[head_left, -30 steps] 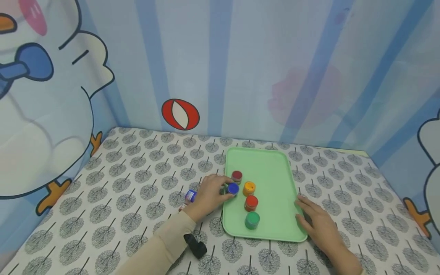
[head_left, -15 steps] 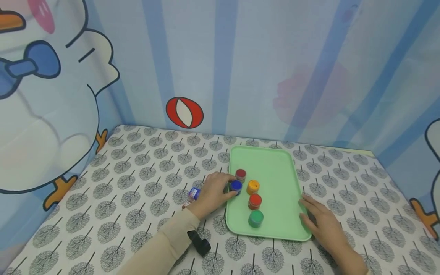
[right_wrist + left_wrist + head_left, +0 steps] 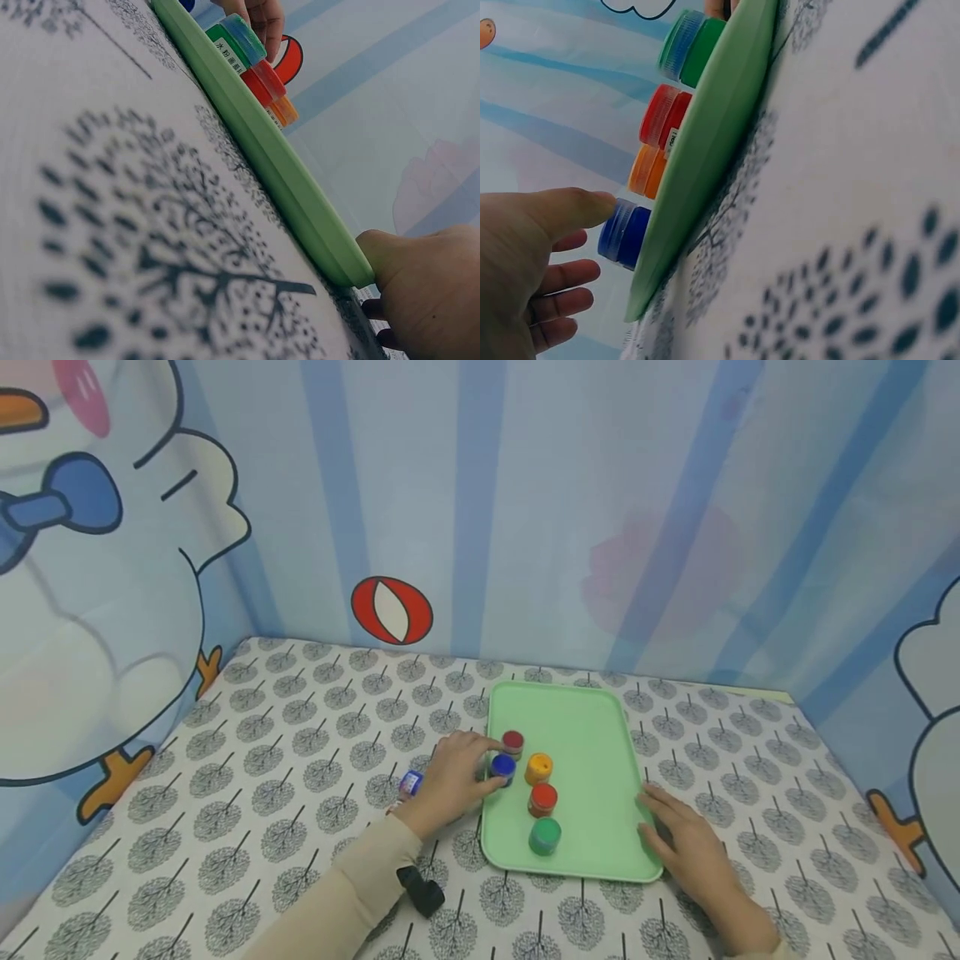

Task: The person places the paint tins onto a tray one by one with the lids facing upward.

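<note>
A blue paint jar (image 3: pixel 502 768) stands upright by the left rim of the green tray (image 3: pixel 592 743). My left hand (image 3: pixel 453 777) reaches over that rim. Its thumb (image 3: pixel 585 208) is right at the jar's cap, while the other fingers are slightly bent and apart from the jar. Around it stand dark red (image 3: pixel 512 742), orange (image 3: pixel 538 768), red (image 3: pixel 542 799) and green (image 3: pixel 544 835) paint jars. At the tray's right rim, my right hand (image 3: pixel 686 843) rests with fingers extended and thumb at the edge.
Left of the tray, another blue jar (image 3: pixel 410 783) lies on its side on the tree-patterned tablecloth (image 3: pixel 322 752). A further small item beside it is mostly hidden by my left wrist. A printed curtain (image 3: pixel 540 527) hangs behind the table.
My left fingers have loosened slightly around the blue jar, with the index finger drawing off its cap. The right hand stays at the tray's rim. The head view has shifted a little.
</note>
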Tool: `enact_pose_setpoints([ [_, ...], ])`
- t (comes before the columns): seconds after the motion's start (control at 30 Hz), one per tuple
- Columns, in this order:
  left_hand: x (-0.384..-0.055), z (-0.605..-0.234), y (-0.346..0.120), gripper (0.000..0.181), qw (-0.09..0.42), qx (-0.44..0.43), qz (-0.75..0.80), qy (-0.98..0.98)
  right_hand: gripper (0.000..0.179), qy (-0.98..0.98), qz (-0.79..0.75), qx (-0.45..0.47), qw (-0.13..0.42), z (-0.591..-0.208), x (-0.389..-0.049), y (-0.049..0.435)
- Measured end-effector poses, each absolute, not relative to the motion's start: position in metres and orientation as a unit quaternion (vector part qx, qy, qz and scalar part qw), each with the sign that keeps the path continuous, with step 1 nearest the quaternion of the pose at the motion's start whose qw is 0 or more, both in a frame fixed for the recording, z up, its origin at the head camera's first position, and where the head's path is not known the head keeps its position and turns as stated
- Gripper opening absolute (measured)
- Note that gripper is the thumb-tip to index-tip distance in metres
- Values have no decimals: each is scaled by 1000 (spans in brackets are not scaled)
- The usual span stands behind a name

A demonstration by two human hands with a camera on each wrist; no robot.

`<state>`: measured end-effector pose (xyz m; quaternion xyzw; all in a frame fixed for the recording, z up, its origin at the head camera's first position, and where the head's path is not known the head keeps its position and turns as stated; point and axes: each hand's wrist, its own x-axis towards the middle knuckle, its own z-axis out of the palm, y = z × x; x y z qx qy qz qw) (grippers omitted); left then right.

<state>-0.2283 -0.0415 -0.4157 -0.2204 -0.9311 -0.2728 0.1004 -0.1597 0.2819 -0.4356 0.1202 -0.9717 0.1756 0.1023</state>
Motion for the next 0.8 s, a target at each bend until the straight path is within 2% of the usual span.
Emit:
enact_pose_setpoints([
  [0.17, -226, -408, -47, 44, 110, -220, -236, -940, 45, -972, 176, 121, 101, -436, -161, 282],
  [0.43, -224, -400, -58, 49, 90, -222, -215, -947, 45, -972, 183, 116, 92, -437, -160, 281],
  [0.8, -217, -386, -80, 47, 112, -215, -193, -951, 44, -972, 177, 118, 104, -438, -161, 283],
])
